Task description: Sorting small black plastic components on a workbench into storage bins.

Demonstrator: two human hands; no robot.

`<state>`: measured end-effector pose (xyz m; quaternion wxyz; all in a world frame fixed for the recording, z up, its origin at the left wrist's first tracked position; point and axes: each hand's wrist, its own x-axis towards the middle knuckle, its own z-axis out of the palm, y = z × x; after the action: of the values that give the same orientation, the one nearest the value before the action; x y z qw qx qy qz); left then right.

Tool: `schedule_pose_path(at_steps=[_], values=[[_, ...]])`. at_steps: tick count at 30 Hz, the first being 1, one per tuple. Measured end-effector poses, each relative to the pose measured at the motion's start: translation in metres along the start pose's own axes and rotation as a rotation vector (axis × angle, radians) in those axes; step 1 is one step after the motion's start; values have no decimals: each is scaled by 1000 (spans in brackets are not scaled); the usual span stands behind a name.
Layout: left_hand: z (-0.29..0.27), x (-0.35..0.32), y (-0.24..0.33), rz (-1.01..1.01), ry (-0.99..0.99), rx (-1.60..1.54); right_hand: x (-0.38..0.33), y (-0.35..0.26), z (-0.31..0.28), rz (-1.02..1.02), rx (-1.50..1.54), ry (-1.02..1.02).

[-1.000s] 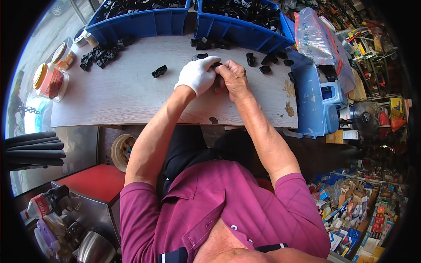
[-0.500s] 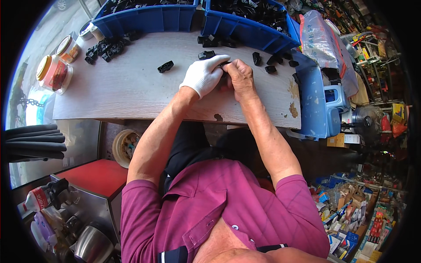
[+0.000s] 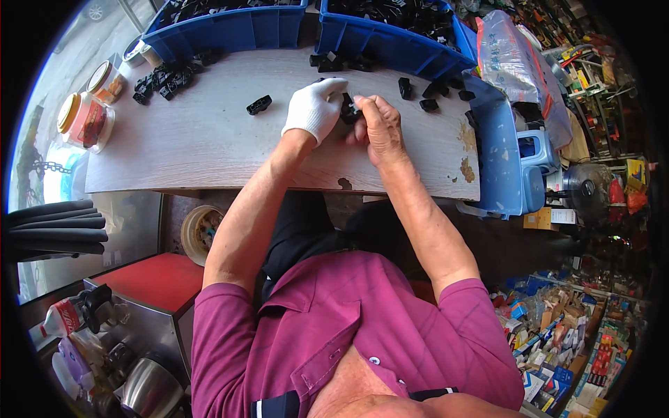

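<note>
A small black plastic part [image 3: 348, 113] is between the two hands, over the pale counter [image 3: 209, 139]; the bare right hand [image 3: 380, 129] pinches it, while the gloved left hand [image 3: 311, 111] curls close beside it, its grip impossible to tell. Another black piece [image 3: 259, 105] lies left, near a black heap [image 3: 166, 80], with blue bins [image 3: 230, 31] behind
</note>
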<state>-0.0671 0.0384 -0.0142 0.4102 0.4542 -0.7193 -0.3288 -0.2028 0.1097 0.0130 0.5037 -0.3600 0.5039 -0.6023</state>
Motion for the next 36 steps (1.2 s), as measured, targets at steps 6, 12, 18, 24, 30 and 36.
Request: schedule_pose_path(at_steps=[6,12,18,24,30,36], values=[[-17,-20,6,203,271,-27,11,-6,-22,77,-76,70],[-107,-45,-22,269,326,724,9,-17,-28,91,-257,-94],[-103,-46,-34,354,199,779,9,-25,-20,115,-372,-208],[-92,-48,-21,282,211,749,11,-29,-19,154,-485,-311],[-92,-53,-7,208,145,753,4,-39,-10,243,-515,-228],[-93,-56,-15,297,128,720,-7,-47,-2,335,-677,-219]])
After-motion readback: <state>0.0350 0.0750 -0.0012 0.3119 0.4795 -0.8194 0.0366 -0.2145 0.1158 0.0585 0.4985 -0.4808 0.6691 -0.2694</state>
